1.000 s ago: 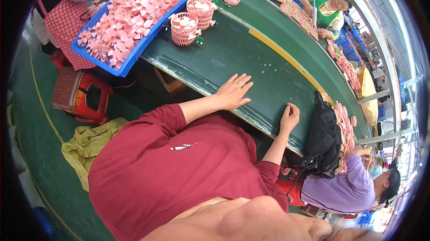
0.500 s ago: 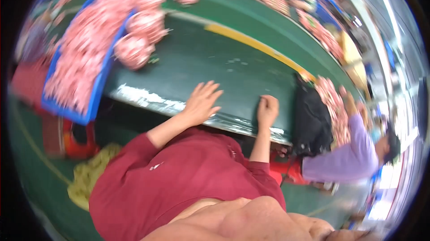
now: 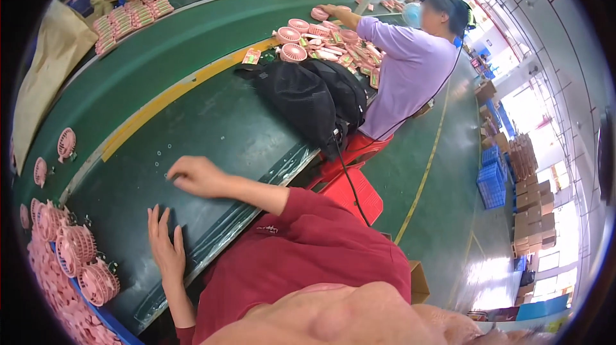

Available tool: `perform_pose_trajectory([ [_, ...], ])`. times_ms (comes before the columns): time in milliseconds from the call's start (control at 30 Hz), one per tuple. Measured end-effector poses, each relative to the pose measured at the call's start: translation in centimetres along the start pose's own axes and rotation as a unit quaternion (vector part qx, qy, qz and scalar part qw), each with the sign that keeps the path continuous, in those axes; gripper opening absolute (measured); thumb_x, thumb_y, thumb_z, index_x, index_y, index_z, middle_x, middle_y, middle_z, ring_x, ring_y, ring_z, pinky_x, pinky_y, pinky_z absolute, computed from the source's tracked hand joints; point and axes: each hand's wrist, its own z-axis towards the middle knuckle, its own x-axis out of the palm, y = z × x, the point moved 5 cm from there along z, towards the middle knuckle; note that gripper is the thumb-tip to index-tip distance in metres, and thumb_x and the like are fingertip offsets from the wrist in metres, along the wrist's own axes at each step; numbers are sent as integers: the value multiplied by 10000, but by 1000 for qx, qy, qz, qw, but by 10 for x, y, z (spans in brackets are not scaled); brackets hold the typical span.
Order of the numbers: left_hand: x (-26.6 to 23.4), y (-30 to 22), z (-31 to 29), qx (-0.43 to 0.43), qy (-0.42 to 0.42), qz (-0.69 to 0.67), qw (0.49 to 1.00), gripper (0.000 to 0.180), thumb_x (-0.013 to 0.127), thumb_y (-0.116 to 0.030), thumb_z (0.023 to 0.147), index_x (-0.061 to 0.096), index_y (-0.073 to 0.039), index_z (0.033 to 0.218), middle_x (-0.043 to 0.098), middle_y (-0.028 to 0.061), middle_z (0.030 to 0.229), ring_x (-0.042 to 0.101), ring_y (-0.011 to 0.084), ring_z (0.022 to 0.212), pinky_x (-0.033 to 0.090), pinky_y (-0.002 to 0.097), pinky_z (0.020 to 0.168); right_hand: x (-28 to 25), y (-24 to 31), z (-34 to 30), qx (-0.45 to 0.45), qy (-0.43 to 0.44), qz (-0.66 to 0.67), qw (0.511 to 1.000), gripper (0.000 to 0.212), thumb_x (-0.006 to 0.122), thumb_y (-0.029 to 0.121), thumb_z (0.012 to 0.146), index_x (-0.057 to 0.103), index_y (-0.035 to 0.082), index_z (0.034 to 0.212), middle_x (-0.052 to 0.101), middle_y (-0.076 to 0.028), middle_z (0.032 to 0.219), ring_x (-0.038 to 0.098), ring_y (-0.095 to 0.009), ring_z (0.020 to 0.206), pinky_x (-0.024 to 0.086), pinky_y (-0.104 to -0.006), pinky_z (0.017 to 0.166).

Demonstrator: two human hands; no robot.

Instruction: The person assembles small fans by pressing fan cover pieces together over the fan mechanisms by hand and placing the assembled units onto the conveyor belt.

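Observation:
My left hand (image 3: 168, 247) lies over the dark green worktable (image 3: 218, 114) near its front edge, fingers stretched and holding nothing. Just beyond it, my right hand (image 3: 199, 177) is curled closed above the tabletop; whatever may be inside its fingers is hidden. Small clear ring-like bits (image 3: 160, 153) are scattered on the surface by the right hand. To the left of my hands stand stacked round pink fan heads with slotted guards (image 3: 76, 247). Beside them a blue crate (image 3: 106, 316) is heaped with pink plastic parts (image 3: 54, 287).
A black backpack (image 3: 305, 95) rests on the table to the right. Past it, a co-worker in a lilac top (image 3: 410, 66) reaches over a pile of pink fan parts (image 3: 346, 50). A green conveyor belt (image 3: 138, 75) runs behind the yellow strip. Red stools (image 3: 353, 191) stand at the right.
The view has swung to the right, bringing the co-worker and backpack fully in. My right hand has come across toward my left hand, still curled; the left stays open.

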Motion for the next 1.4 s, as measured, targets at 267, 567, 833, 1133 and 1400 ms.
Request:
perform_pose_trajectory([
  [267,-12,24,-22,-11,-59,51,997,301,573,-52,909,602,1,1204,511,183,1375,409,396,1346,329,482,1094,90,-27,56,58,41,223,972,213,638,49,803,637,20,1014,582,-132,1162,627,-231,1010,556,-348,807],
  [567,-4,25,-16,9,-57,92,994,327,580,-85,913,582,-26,1235,502,169,1392,410,384,1348,302,537,1109,-29,-80,84,69,-247,75,964,182,571,-45,842,632,25,998,589,-97,1055,612,-178,928,530,-280,696],
  [833,14,-12,51,62,-23,-26,998,259,630,-41,848,640,-19,1106,538,198,1324,470,401,1285,384,462,1065,83,-21,92,-44,2,162,986,226,644,19,782,670,58,1003,625,-110,1052,626,-245,959,546,-334,737],
  [1133,24,-4,48,38,-24,-5,999,283,677,-70,826,662,-79,1109,550,107,1324,443,337,1333,361,500,1082,18,-101,120,-73,-199,-66,975,207,602,-20,850,650,0,1050,637,-96,996,654,-159,844,564,-283,724],
  [1400,30,-3,49,40,-23,-1,999,290,685,-66,815,663,-88,1104,555,100,1318,455,339,1318,368,499,1070,42,-68,111,55,-85,222,970,128,598,17,917,652,15,1034,643,-63,956,645,-125,814,542,-259,670],
])
